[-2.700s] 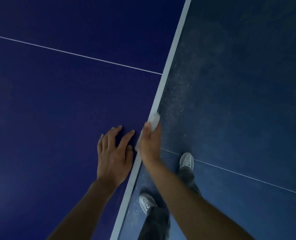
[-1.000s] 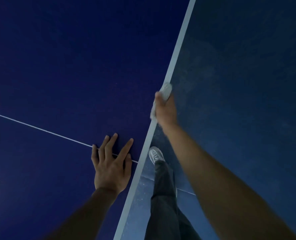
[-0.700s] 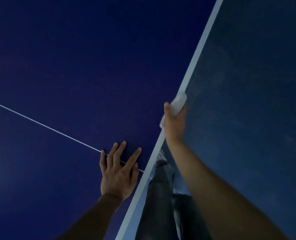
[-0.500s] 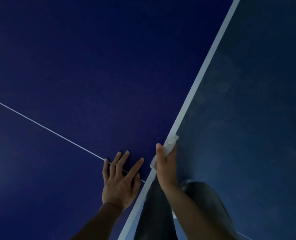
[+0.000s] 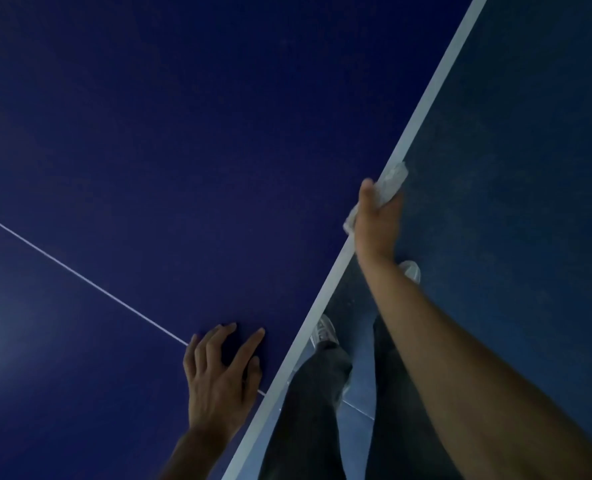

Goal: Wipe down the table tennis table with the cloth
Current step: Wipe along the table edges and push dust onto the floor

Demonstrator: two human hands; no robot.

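Dark blue bench [image 5: 183, 133] fills the view, a thin white line [image 5: 79, 277] crossing it to the near edge. By that edge the left grip [image 5: 218, 379] lies flat on top, fingers spread, holding nothing. Further along the white edge band [image 5: 436, 81], the right grip [image 5: 377, 220] is curled round the cloth [image 5: 393, 176], a pale crumpled wad pressed onto the edge. It looks soft, light and limp; bunched in the palm it should not slip.
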